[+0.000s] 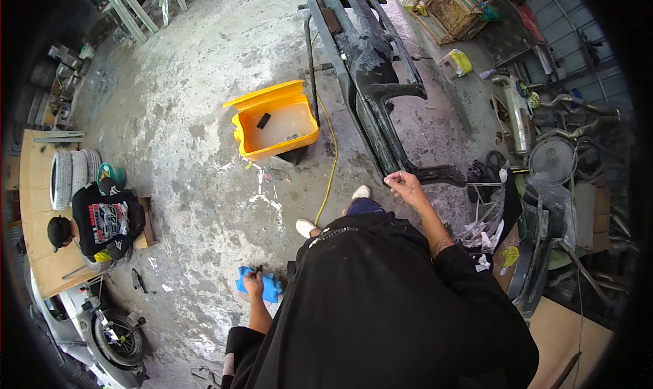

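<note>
A long black car bumper, with grey scuffed patches, rests lengthwise on a stand ahead and to the right of me. At its near end is my right hand, fingertips drawn together at the bumper's edge. Whether something small lies in that pinch, I cannot make out. Low on my left side, my left hand is closed on a crumpled blue cloth, which spreads out to either side of the fingers. A small dark bit shows by those fingers, too small to name.
A yellow bin of cloudy water holds a dark block. Past it, a yellow hose runs toward my feet. At left, a person in black crouches near tires and a motorbike. Metal pipes clutter the right.
</note>
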Action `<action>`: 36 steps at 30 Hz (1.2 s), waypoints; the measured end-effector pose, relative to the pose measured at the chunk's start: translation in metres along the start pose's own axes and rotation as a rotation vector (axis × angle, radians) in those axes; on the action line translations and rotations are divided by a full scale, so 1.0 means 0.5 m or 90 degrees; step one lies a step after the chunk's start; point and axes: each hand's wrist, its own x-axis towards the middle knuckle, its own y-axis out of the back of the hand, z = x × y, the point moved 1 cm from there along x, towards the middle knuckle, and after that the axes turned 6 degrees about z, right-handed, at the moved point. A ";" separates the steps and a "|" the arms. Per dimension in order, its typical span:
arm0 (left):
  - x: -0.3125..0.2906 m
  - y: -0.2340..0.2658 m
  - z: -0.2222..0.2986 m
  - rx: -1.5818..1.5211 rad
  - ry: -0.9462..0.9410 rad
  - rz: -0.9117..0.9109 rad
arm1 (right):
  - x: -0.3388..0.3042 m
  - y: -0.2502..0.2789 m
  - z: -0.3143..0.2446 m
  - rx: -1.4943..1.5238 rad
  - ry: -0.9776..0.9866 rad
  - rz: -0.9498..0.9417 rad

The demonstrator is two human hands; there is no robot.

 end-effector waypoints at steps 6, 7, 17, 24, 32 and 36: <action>0.097 0.027 0.115 -0.010 -0.016 0.029 | 0.026 0.024 -0.038 -0.113 0.028 0.055; 0.104 0.012 0.152 -0.009 -0.026 0.022 | 0.049 0.035 -0.036 -0.139 0.034 0.076; 0.126 -0.084 0.382 0.050 -0.171 0.040 | 0.351 -0.013 -0.063 -0.489 0.381 0.061; 0.136 -0.059 0.448 0.117 -0.108 0.067 | 0.342 -0.022 -0.028 -0.556 0.412 0.025; 0.306 -0.138 0.656 0.225 -0.109 -0.007 | 0.349 0.046 0.013 -0.473 0.267 0.250; 0.443 -0.241 0.809 0.206 -0.233 -0.101 | 0.478 0.050 -0.150 -0.419 0.346 0.320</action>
